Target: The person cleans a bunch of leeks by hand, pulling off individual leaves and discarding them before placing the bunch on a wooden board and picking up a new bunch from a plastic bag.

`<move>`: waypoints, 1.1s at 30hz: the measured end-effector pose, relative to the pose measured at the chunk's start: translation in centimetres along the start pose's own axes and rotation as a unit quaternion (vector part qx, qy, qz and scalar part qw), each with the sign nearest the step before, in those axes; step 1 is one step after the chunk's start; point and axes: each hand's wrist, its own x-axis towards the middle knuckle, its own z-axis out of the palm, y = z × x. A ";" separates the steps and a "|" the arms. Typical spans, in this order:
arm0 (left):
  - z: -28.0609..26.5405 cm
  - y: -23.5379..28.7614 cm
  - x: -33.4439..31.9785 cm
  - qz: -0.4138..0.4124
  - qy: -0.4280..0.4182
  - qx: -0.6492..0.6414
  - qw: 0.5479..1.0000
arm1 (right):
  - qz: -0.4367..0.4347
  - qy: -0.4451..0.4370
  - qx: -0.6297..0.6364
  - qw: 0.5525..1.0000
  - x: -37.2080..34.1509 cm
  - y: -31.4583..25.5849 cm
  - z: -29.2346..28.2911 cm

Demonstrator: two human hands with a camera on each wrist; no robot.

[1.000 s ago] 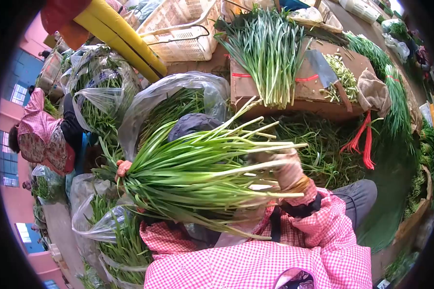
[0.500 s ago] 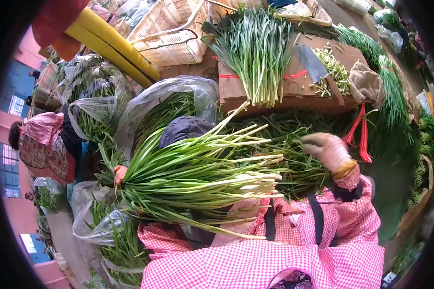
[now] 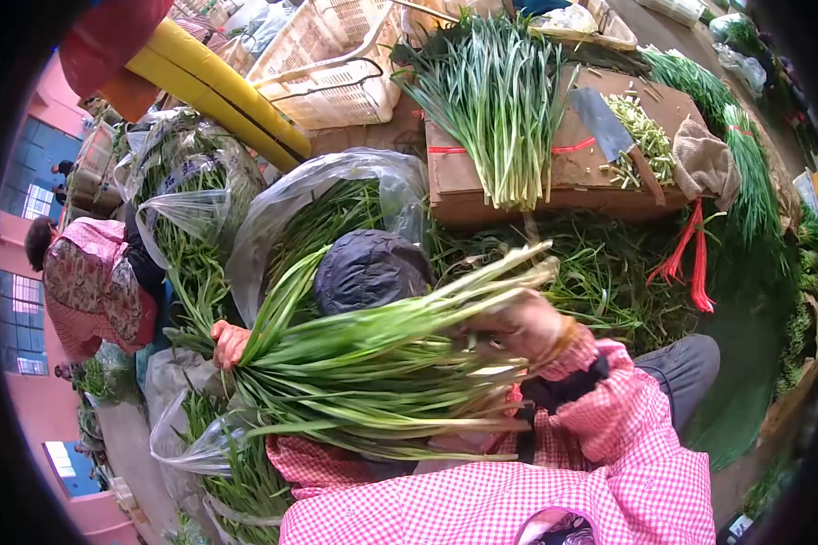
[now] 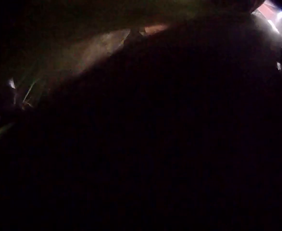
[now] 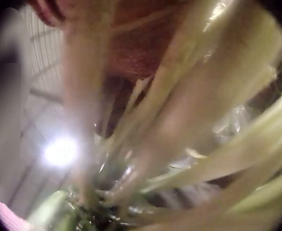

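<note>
My left hand (image 3: 230, 345) grips a bunch of long leafy green stalks (image 3: 364, 363) near the leafy end, in the head view. The pale stem ends fan out to the right across my lap. My right hand (image 3: 529, 325) is blurred among those stem ends, and several stalks (image 3: 491, 277) stand raised above the rest beside it. In the right wrist view, pale stalks (image 5: 179, 110) pass close in front of the reddish hand (image 5: 136, 53); I cannot tell if its fingers close on any. The left wrist view is almost wholly dark.
Ahead, a cardboard box (image 3: 459, 182) bears a tidy bunch of greens (image 3: 513, 127), a cleaver (image 3: 604, 123) and cut stem pieces (image 3: 645, 136). Red ties (image 3: 695, 263) hang at its corner. Loose leaves (image 3: 600, 272) lie below. Plastic bags of greens (image 3: 323, 218) stand left, near another person (image 3: 95, 282).
My right hand drew away right from the stem ends, then came back to them. Some stalks have swung upward over the bunch. The left hand keeps its grip.
</note>
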 end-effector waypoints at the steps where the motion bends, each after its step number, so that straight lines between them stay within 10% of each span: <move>1: -0.1 0.2 0.0 -0.004 -0.010 -0.005 1.000 | -0.034 0.027 -0.053 0.998 -1.1 -0.4 -0.3; 4: -0.8 0.5 -0.1 -0.014 -0.040 -0.031 0.999 | -0.174 0.177 -0.356 0.901 -4.4 -0.2 -3.3; 7: -0.3 1.6 -1.8 0.005 0.007 0.001 1.000 | -0.187 0.349 0.031 0.918 -8.7 2.3 -10.1; 9: -0.7 1.3 -1.7 0.013 -0.027 -0.016 0.999 | -0.162 0.340 -0.033 0.926 -11.7 3.3 -15.2; 10: -0.7 1.2 -1.6 0.016 -0.036 -0.019 0.999 | -0.079 0.380 -0.388 0.836 -11.9 2.4 -15.4; 12: -0.5 0.7 -1.2 0.031 -0.032 -0.014 0.999 | 0.314 0.213 -0.608 0.698 -10.7 0.0 -13.8; 13: -0.5 0.3 -1.1 0.048 -0.033 -0.011 0.998 | 0.242 0.194 -0.749 0.585 -9.3 -0.4 -11.7; 16: -0.1 -0.1 -0.5 0.049 -0.020 -0.006 0.999 | 0.114 0.180 -0.234 0.949 -4.8 -1.8 -9.3; 22: 2.0 -2.0 2.4 0.024 0.046 0.028 0.998 | 0.080 0.062 0.051 0.994 2.1 5.1 -5.8; 27: 3.5 -3.4 4.7 -0.007 0.087 0.053 0.995 | -0.070 0.231 0.206 0.948 -5.5 2.3 -8.8; 29: 3.1 -2.8 4.8 -0.037 0.065 0.036 0.997 | -0.218 0.303 0.372 0.850 -7.9 3.2 -12.1; 33: 3.7 -4.8 6.8 0.005 0.083 0.012 0.996 | 0.053 0.322 -0.087 0.941 -9.9 0.2 -11.3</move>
